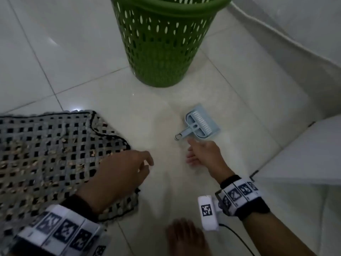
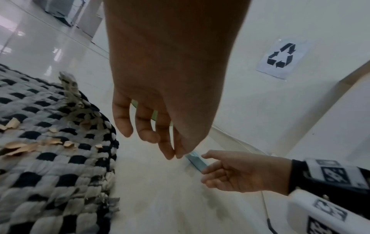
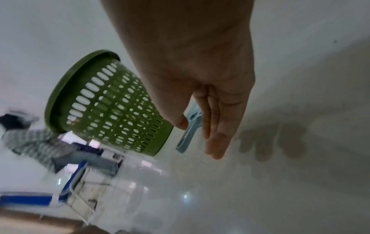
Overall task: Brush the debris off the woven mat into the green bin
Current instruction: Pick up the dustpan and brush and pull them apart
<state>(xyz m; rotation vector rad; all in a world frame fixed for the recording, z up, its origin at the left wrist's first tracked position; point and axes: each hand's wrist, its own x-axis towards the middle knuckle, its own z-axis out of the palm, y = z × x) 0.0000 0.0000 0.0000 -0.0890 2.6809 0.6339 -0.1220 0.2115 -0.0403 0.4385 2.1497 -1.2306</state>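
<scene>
A black-and-grey woven mat [image 1: 46, 154] lies on the tiled floor at the left, with tan flakes of debris [image 1: 16, 169] scattered over it [image 2: 24, 147]. The green perforated bin [image 1: 162, 43] stands upright at the far centre. A light blue dustpan with its brush clipped inside [image 1: 202, 124] lies on the floor between them. My right hand [image 1: 191, 151] is just short of the dustpan's handle [image 3: 188, 131], fingers straight and holding nothing. My left hand [image 1: 147, 166] hovers above the mat's right edge, fingers loosely curled and empty.
White panels and a low white block [image 1: 304, 154] border the floor on the right, with a white cable [image 1: 276, 32] along them. A bare foot [image 1: 186, 235] is at the bottom centre. A recycling sign [image 2: 280, 58] hangs on the wall. A person in a striped shirt [image 3: 40, 142] is far off.
</scene>
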